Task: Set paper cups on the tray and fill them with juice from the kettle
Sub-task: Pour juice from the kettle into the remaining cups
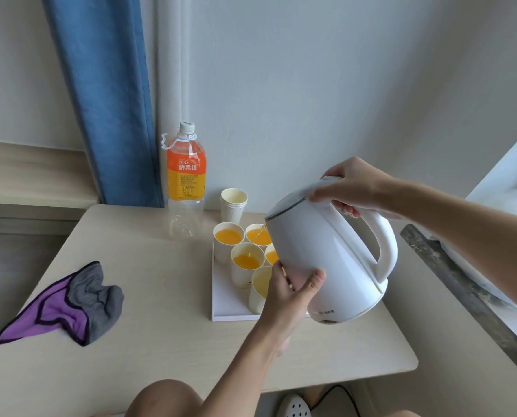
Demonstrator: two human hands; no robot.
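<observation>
Left hand [290, 293] cradles the kettle [335, 254] low, right hand [353, 185] grips its handle; spout tips left over the middle cup [241, 275].

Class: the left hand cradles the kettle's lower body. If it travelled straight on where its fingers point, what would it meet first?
Probably the filled paper cup on the tray, just beyond the fingertips of the left hand on the kettle; the hand may pass above it, depth is unclear.

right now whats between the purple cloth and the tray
Nothing: in the head view, the table is bare between the cloth and the tray.
</observation>
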